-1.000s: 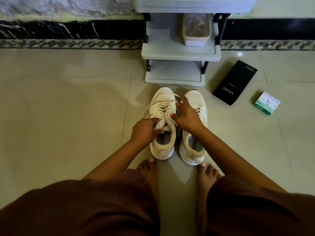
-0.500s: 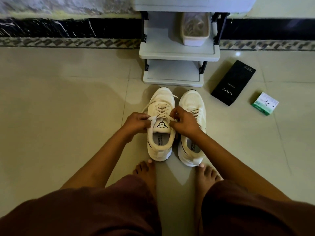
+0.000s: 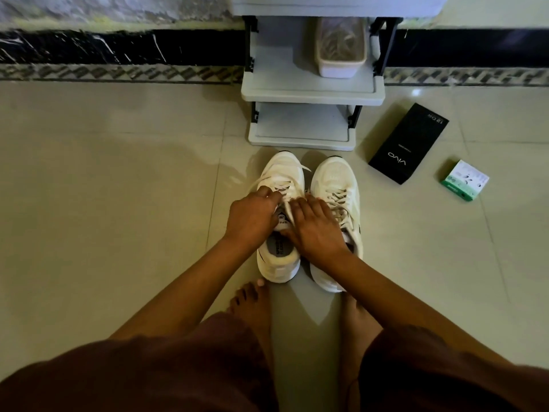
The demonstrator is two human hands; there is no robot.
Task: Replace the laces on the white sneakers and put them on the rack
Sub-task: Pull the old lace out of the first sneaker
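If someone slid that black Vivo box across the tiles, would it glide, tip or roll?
The black box lies flat on its broad face, so it would probably slide rather than tip or roll. The floor tiles look glossy, so it may glide easily. Its straight edges suggest stiff card; whether it is full or empty cannot be told, so its weight is a guess.

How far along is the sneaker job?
Early on. Both sneakers sit on the floor tiles before the rack, both laced. Both hands, left hand and right hand, work the laces on the left sneaker. The right sneaker waits. Shelving remains.
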